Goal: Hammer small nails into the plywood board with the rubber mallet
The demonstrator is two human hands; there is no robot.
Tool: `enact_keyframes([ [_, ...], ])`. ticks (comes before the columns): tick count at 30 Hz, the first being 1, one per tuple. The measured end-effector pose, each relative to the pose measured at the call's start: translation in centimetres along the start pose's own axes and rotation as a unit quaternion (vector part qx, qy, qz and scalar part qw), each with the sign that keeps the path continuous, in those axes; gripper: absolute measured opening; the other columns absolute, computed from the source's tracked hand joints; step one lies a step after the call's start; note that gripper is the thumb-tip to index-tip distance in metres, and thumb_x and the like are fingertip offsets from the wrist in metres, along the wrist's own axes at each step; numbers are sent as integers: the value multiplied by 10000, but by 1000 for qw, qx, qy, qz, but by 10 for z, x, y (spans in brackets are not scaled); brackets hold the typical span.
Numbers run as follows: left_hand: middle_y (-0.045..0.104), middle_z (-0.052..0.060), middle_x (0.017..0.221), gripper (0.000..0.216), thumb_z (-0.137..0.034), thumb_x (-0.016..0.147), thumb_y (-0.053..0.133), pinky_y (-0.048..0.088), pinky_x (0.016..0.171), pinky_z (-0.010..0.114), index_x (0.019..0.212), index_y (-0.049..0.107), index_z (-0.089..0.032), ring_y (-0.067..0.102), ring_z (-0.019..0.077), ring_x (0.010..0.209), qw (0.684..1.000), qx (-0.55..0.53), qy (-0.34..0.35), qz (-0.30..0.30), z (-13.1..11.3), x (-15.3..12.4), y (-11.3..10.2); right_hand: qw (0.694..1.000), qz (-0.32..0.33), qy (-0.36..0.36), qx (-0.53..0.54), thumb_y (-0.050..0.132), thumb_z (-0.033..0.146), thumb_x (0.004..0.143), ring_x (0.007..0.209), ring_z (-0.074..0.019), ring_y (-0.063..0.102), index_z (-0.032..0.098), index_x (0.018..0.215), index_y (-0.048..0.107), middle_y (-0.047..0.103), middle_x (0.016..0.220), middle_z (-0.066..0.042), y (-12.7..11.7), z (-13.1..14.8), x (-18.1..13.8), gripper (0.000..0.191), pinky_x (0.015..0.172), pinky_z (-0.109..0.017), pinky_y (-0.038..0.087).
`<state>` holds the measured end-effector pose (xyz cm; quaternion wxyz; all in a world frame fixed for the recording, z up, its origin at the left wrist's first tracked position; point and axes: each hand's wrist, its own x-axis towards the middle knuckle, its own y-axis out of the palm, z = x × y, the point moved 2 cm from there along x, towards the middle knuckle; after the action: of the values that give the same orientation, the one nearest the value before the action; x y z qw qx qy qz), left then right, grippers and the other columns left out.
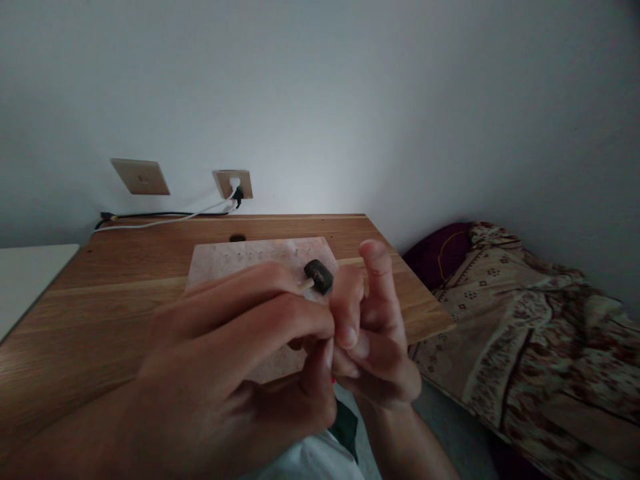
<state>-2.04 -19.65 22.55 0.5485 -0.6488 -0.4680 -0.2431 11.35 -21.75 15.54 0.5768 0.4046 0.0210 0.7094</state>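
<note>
My left hand (240,347) is closed in a pinch, its thumb and fingertips pressed together in front of my chest. Fingertip to fingertip with it, my right hand (380,340) pinches too, one finger raised. Whatever lies between the fingertips is hidden or too small to name; a tiny red spot shows just below them. Behind the hands, a small hammer (319,276) with a dark head and pale handle lies on a light pinkish board (215,263). Several small nails or pins stand in a row along the board's far side. My left hand covers much of the board.
The wooden desk (125,267) meets a white wall, with a socket (245,183) and plugged-in cables at the back. A white flat object (30,273) is at the left. Patterned bedding (530,333) lies right of the desk.
</note>
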Motion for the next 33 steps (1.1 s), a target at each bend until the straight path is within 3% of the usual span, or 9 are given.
enact_keyframes([
  [6,604,-58,604,150,-137,826,586,513,494,148,740,648,-243,526,56,492,997,-55,-53,31,1,1,4,999,-16,23,25,714,266,857,465,-92,379,407,1380,524,460,691,68,3,5,1,574,416,-209,395],
  [12,607,-69,623,130,-140,822,609,512,519,163,769,663,-247,561,57,537,988,-109,-104,44,8,-5,7,999,-5,18,32,689,244,873,415,-65,285,418,1329,572,457,697,74,2,6,3,502,339,-177,272],
  [15,602,-74,620,129,-125,816,610,507,524,155,776,654,-240,560,52,541,986,-125,-97,48,8,-3,7,999,4,27,43,669,261,894,402,-48,223,436,1363,536,488,759,75,0,4,1,518,322,-168,224],
  [22,606,-61,653,112,-162,802,679,477,499,171,760,606,-236,529,62,525,984,-140,-94,59,6,-3,6,997,-8,31,72,658,307,882,428,-51,223,465,1455,429,469,802,77,-6,-1,-2,636,370,-179,293],
  [29,620,-30,689,91,-163,876,687,514,581,210,886,690,-253,578,109,600,966,-199,-40,161,12,-12,-2,996,-12,37,86,646,302,886,427,-51,215,465,1465,418,459,797,82,-7,-4,2,643,379,-189,293],
  [33,666,-16,803,152,-111,903,642,525,649,195,933,695,-250,586,96,640,965,-178,-32,191,14,-9,-5,995,-33,44,87,665,286,857,417,-46,221,446,1470,422,481,790,87,-9,-4,3,679,377,-188,296],
])
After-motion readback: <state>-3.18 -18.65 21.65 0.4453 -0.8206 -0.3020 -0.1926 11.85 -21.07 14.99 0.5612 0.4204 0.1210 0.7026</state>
